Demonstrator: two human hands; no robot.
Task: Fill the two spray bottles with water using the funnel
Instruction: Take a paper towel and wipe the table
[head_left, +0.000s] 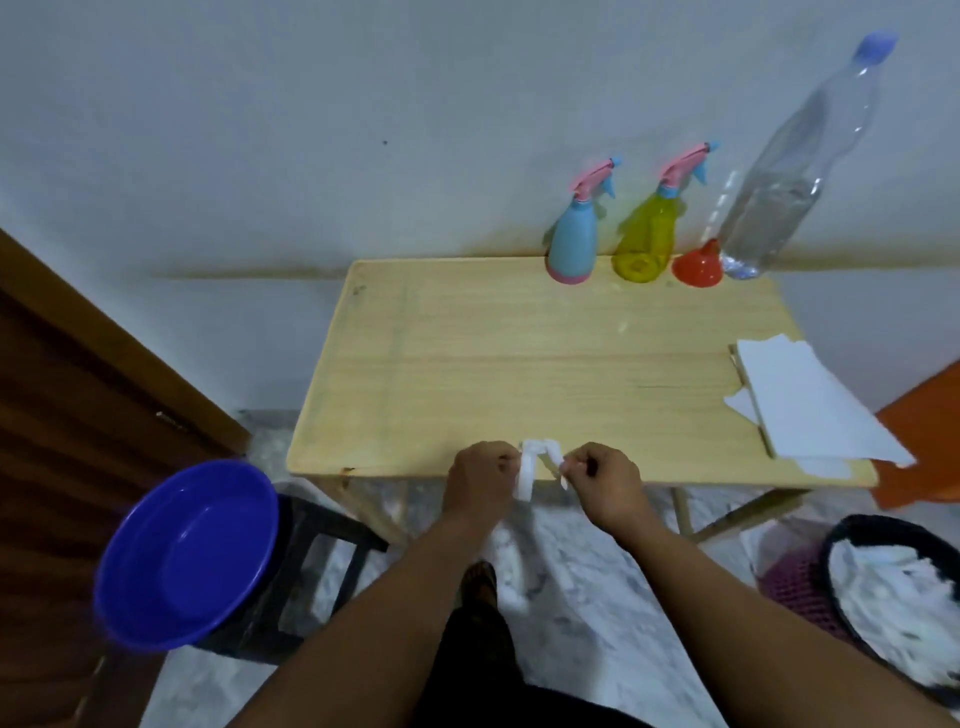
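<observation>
Two grips pinching one scrap of white tissue (535, 465) at the near edge of the counter (467, 364): left hand (480, 480) on its left end, right hand (605, 480) on its right, neither touching any task thing. Best to drop the tissue, probably into the bin (893, 597) at right, then reach to the far edge, where blue spray bottle (571, 244), yellow spray bottle (647, 234), red funnel (697, 267) and water bottle (789, 171) stand in a row by the wall, both spray heads apparently on. Worth unscrewing one head and seating the funnel upright before pouring slowly.
</observation>
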